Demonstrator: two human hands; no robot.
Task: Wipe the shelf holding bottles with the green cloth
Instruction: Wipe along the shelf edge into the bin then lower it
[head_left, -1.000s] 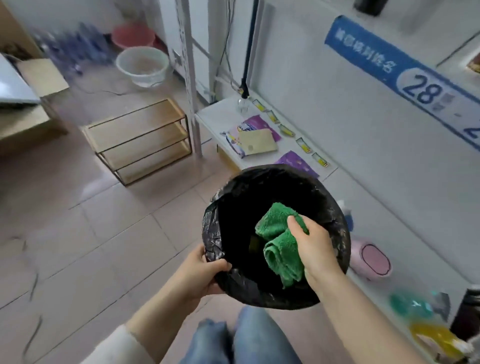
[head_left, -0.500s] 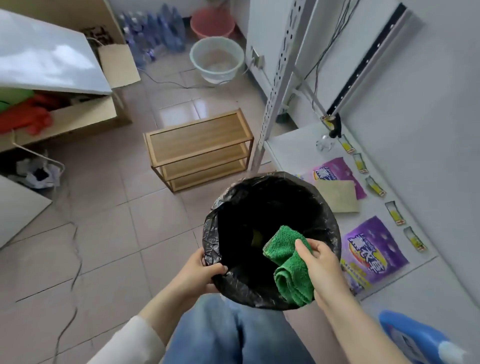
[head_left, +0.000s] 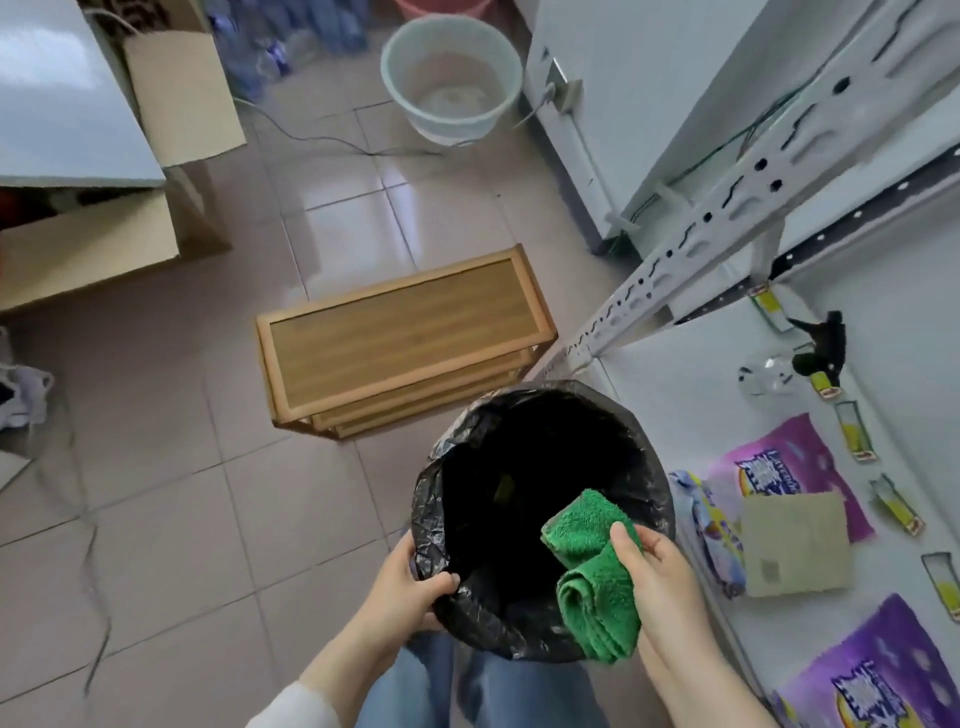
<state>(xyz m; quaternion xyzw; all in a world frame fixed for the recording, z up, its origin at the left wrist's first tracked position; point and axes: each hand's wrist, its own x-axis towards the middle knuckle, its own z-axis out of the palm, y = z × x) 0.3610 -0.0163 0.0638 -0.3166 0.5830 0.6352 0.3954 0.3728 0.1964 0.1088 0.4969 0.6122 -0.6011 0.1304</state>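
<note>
At lower centre of the frame, the left hand (head_left: 410, 590) grips a black-lined bin (head_left: 540, 462) while the right hand (head_left: 657, 582) clasps a green cloth (head_left: 592, 566) over its rim.

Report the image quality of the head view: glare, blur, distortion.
Head view: glare on the floor tiles; wide-angle bending of the shelf upright; bin liner interior too dark to read; green cloth and both hands sharp; bottles at the top soft.

The green cloth (head_left: 592, 571), fluffy and folded, drapes over the black-lined bin's near rim.
</note>
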